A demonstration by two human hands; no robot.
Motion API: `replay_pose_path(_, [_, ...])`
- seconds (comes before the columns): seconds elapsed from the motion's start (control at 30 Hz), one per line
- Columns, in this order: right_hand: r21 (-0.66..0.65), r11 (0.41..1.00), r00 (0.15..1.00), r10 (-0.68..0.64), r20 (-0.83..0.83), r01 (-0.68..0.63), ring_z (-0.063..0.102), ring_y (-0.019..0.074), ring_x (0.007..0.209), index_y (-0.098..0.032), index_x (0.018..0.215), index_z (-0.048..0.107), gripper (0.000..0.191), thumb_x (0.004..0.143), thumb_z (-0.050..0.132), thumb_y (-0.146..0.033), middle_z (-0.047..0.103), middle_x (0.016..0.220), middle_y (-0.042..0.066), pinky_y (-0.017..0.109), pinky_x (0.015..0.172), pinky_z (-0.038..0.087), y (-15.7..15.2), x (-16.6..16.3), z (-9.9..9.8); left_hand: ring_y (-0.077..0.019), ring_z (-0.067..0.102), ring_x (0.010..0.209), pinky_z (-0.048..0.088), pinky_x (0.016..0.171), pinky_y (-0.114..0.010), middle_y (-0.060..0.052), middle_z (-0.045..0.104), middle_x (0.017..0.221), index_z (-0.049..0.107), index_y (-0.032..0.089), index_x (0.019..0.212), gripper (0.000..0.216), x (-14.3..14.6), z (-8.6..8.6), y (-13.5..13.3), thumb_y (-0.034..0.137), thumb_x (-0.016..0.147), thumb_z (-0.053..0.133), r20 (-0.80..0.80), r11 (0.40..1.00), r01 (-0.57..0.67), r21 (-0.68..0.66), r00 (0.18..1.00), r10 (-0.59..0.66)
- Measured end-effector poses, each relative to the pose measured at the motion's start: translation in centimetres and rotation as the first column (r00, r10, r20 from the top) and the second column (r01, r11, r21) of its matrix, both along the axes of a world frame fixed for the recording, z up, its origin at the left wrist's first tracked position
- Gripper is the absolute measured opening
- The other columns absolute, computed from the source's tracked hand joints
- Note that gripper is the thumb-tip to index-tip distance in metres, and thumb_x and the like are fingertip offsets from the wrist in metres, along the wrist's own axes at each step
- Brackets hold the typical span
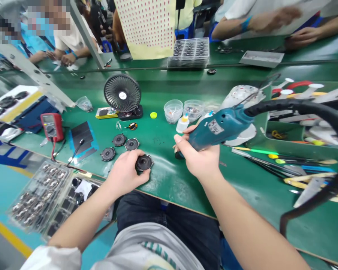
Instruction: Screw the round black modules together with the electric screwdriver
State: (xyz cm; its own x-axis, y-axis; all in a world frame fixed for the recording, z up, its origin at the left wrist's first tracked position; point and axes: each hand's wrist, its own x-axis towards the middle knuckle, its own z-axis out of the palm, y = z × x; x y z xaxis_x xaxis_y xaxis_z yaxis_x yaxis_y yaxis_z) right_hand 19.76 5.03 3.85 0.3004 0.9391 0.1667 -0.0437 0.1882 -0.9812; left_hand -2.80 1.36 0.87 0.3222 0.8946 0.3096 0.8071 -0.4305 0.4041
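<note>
My left hand (129, 169) pinches a round black watch case (144, 162) with small lugs at its rim, held at the front of the green bench. Wrapped in my right hand (198, 153) is a teal corded power tool (211, 127), its dark tip pointing down and left, to the right of the watch case. The tool's exact kind is unclear. Beyond my left hand lie similar round cases: one at the left (108, 153), one behind it (119, 140) and one at the right (132, 144). Dark specks dot the bench between my hands.
A black fan (122, 93) stands at the back. Plastic tubs (173, 111) and a dropper bottle (182, 123) sit behind the tool. A red multimeter (52, 126) is at left. The thick black cord (337, 138) loops over hand tools at right. Co-workers sit across the bench.
</note>
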Motion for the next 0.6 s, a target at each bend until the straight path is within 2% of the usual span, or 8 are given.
replay_pose_path(0.13, [-0.005,1.0,1.0,0.017,0.024,-0.017,0.062,0.0159,0.049,-0.025,0.088,0.059,0.032,0.073,0.084,-0.037,0.059,0.061,-0.008,0.033,0.055,0.057,0.0,-0.1,0.1,-0.0287,0.075,0.099,0.06,0.089,-0.041,-0.009,0.078,0.108,0.064,0.023,0.117,0.036,-3.9,-1.3,-1.6,0.032,0.083,0.073,-0.052,0.98,-0.176,0.095,0.982,0.182])
replay_pose_path(0.2, [0.012,1.0,0.999,0.026,0.04,-0.026,0.062,0.0165,0.048,-0.025,0.088,0.059,0.03,0.073,0.083,-0.034,0.06,0.06,-0.007,0.034,0.055,0.057,0.0,-0.1,0.0,-0.0304,0.076,0.102,0.061,0.092,-0.043,-0.011,0.079,0.112,0.064,0.021,0.121,0.039,-5.3,-2.1,-1.8,0.036,0.086,0.073,-0.061,0.96,-0.224,0.166,0.97,0.237])
replay_pose_path(0.37, [0.081,0.997,0.998,-0.005,0.057,0.0,0.061,0.0182,0.046,-0.026,0.087,0.058,0.032,0.071,0.085,-0.033,0.06,0.059,-0.007,0.036,0.053,0.056,0.3,0.0,-0.1,-0.032,0.074,0.115,0.06,0.098,-0.045,-0.018,0.075,0.127,0.057,0.016,0.136,0.053,-6.8,-3.0,-2.3,0.042,0.094,0.075,-0.049,0.938,-0.178,0.296,0.978,0.201])
replay_pose_path(0.47, [0.075,0.997,0.999,-0.025,0.027,0.023,0.06,0.0172,0.046,-0.026,0.086,0.059,0.034,0.069,0.087,-0.034,0.058,0.06,-0.007,0.036,0.053,0.056,0.5,-0.1,-0.1,-0.0293,0.073,0.118,0.059,0.101,-0.044,-0.016,0.074,0.127,0.058,0.019,0.133,0.049,-8.6,-3.3,-4.1,0.032,0.091,0.079,0.031,0.911,-0.161,0.38,0.986,0.162])
replay_pose_path(0.53, [0.061,0.998,0.999,-0.029,0.018,0.028,0.06,0.0163,0.047,-0.025,0.086,0.06,0.036,0.068,0.088,-0.035,0.058,0.061,-0.007,0.035,0.053,0.057,0.5,-0.2,0.0,-0.0278,0.072,0.117,0.057,0.104,-0.045,-0.013,0.075,0.122,0.061,0.02,0.123,0.041,-10.9,-4.0,-5.9,0.027,0.088,0.08,0.09,0.899,-0.222,0.377,0.975,0.203])
replay_pose_path(0.6, [0.06,0.998,0.999,-0.032,0.031,0.03,0.06,0.0155,0.048,-0.025,0.086,0.061,0.036,0.067,0.09,-0.036,0.059,0.062,-0.007,0.035,0.055,0.057,0.4,-0.3,0.1,-0.0291,0.071,0.118,0.054,0.109,-0.048,-0.012,0.074,0.118,0.064,0.021,0.112,0.035,-14.0,-5.1,-7.8,0.032,0.084,0.082,0.119,0.88,-0.393,0.268,0.92,0.375])
